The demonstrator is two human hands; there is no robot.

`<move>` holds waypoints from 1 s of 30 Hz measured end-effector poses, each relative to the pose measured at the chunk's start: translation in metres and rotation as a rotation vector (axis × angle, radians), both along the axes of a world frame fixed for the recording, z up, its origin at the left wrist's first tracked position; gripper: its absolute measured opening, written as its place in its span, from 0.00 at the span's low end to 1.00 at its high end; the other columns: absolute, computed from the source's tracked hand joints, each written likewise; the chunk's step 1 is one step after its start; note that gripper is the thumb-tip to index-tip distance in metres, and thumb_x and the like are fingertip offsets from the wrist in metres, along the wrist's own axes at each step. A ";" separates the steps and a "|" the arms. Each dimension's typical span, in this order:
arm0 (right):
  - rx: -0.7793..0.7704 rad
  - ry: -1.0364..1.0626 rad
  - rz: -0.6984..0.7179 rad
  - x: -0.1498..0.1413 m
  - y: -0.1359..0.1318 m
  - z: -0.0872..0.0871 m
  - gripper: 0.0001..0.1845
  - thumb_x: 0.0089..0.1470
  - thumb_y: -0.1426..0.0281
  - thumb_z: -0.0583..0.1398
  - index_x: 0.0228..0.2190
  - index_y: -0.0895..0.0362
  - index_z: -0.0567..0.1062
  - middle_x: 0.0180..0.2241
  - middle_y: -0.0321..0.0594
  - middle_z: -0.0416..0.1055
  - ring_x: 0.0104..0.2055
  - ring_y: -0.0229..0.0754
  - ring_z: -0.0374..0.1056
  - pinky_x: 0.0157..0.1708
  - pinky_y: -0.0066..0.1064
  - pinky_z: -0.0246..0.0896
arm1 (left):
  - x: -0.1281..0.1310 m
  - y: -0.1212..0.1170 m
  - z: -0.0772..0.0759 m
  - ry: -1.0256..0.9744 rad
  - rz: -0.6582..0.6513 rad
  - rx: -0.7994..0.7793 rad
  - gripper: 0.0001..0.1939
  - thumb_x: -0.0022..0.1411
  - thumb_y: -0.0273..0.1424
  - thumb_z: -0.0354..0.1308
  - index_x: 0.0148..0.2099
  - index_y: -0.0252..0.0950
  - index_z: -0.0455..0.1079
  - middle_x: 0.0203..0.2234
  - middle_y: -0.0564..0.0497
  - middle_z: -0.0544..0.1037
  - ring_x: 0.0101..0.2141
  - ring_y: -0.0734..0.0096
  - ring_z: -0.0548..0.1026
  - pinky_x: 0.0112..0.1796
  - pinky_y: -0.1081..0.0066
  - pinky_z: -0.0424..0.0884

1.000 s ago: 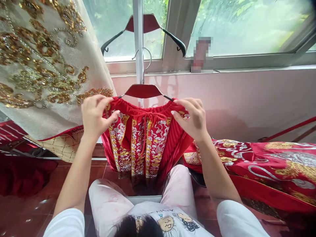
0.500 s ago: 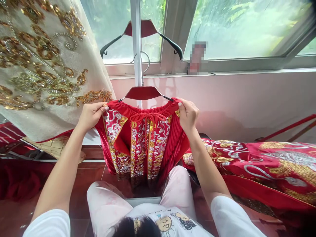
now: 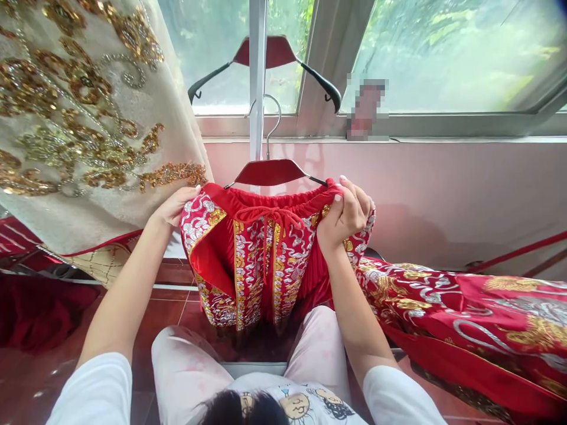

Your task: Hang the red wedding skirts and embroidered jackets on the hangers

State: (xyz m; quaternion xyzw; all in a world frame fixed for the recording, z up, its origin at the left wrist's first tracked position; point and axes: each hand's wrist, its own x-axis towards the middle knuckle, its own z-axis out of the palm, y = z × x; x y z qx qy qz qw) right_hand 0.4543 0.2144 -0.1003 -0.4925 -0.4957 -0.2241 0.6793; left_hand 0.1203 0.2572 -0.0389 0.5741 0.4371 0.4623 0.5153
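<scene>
A red pleated skirt (image 3: 253, 271) with silver and gold embroidered panels hangs in front of me, its gathered waistband tied with a red cord bow (image 3: 272, 216). At the waistband's left end, my left hand (image 3: 177, 205) pinches the cloth. Closed around the opposite end is my right hand (image 3: 348, 211), with an embroidered part of the skirt showing beyond it. Between the hands, a hanger (image 3: 271, 172) with a dark red centre spans the waistband; its right arm reaches the cloth near my right hand. The skirt's lower end is in shadow between my knees.
A white rack post (image 3: 257, 77) stands behind the hanger, with another bare hanger (image 3: 264, 52) on it. A cream, gold-sequined garment (image 3: 172, 130) hangs at left. More red embroidered cloth (image 3: 443, 307) lies at right. Windows and a pink wall (image 3: 425, 200) are behind.
My right hand has turned and closed more around the waistband's right end, and an embroidered part now shows outside it. The left end is folded outward more. The view has shifted slightly.
</scene>
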 end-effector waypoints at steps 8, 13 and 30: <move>-0.258 -0.183 0.267 0.038 -0.014 0.037 0.26 0.62 0.54 0.48 0.32 0.56 0.80 0.31 0.46 0.76 0.39 0.49 0.72 0.40 0.41 0.65 | 0.012 -0.015 0.008 0.299 0.346 0.439 0.09 0.52 0.37 0.59 0.27 0.36 0.69 0.22 0.51 0.73 0.25 0.70 0.69 0.31 0.68 0.68; -0.517 -0.261 0.582 0.043 -0.011 0.080 0.16 0.56 0.58 0.58 0.29 0.57 0.79 0.24 0.39 0.72 0.27 0.39 0.66 0.26 0.31 0.59 | 0.024 -0.072 -0.040 0.596 1.065 0.862 0.12 0.61 0.38 0.51 0.30 0.36 0.65 0.26 0.49 0.70 0.31 0.67 0.68 0.38 0.66 0.64; -0.540 -0.267 0.949 0.002 0.024 0.093 0.17 0.53 0.58 0.61 0.25 0.60 0.75 0.19 0.31 0.54 0.24 0.32 0.53 0.26 0.28 0.56 | -0.055 -0.077 0.009 -0.050 0.602 0.377 0.18 0.39 0.41 0.70 0.22 0.36 0.66 0.14 0.58 0.68 0.16 0.81 0.61 0.17 0.78 0.57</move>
